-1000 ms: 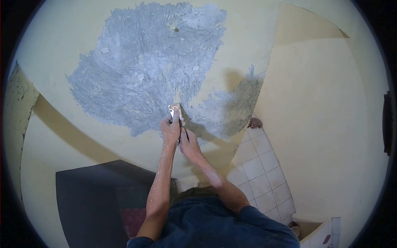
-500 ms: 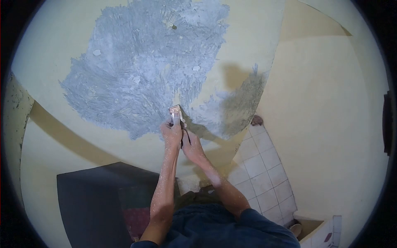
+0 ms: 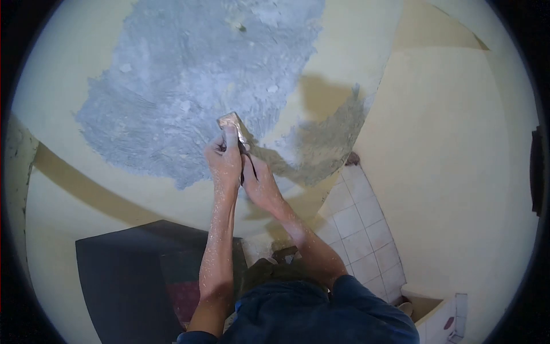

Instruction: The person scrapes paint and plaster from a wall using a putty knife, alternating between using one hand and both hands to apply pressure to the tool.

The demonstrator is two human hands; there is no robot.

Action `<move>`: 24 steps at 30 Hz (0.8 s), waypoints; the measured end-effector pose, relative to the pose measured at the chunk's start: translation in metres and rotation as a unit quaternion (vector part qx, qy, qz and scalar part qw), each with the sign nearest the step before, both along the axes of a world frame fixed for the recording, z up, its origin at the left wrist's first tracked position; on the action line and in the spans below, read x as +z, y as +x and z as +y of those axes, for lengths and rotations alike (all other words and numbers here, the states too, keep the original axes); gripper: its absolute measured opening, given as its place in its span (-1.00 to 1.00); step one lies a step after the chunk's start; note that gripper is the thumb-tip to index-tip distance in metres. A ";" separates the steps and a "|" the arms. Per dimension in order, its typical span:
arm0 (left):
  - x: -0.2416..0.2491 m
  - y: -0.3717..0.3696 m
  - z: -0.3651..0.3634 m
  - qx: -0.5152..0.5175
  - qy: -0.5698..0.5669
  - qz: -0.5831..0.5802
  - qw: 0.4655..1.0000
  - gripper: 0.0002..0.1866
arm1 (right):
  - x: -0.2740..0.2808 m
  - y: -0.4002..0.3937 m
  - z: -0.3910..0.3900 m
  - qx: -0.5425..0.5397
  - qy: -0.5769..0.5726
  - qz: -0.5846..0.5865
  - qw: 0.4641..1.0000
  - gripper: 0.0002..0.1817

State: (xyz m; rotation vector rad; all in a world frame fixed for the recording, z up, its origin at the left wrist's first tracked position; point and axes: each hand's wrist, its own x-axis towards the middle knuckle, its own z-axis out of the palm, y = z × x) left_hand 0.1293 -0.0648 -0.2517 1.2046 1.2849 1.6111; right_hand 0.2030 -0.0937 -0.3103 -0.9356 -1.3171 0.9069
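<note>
My left hand (image 3: 224,152) is closed round the upper part of a scraper (image 3: 230,121), its thumb along the flat blade. Just below and to the right, my right hand (image 3: 260,182) grips the scraper's dark handle. The blade's front edge points up at a wall (image 3: 355,51) whose yellow paint gives way to a large rough grey patch (image 3: 172,103). Whether the edge touches the surface cannot be made out. White dust covers both hands and forearms.
A dark panel (image 3: 123,275) stands at the lower left. White tiles (image 3: 361,238) run down at the right, beside a plain yellow wall (image 3: 452,160). A tiled basin-like box (image 3: 438,321) is at the lower right. A small knob (image 3: 242,28) sticks out of the grey patch.
Both hands and the scraper have moved up and slightly left over the grey patch. The view has shifted a little. Both hands keep their hold.
</note>
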 end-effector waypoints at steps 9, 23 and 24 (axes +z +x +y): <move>-0.081 -0.013 0.005 0.047 -0.039 0.110 0.992 -0.50 | -0.075 -0.017 -0.009 -0.020 -0.050 0.023 0.998 -0.66; -0.079 -0.010 0.002 0.026 -0.056 0.092 0.994 -0.57 | -0.066 -0.003 -0.018 0.031 -0.136 0.032 0.990 -0.67; -0.073 -0.007 0.000 0.006 -0.056 0.047 0.997 -0.60 | -0.075 -0.005 -0.016 0.041 -0.132 0.055 0.989 -0.68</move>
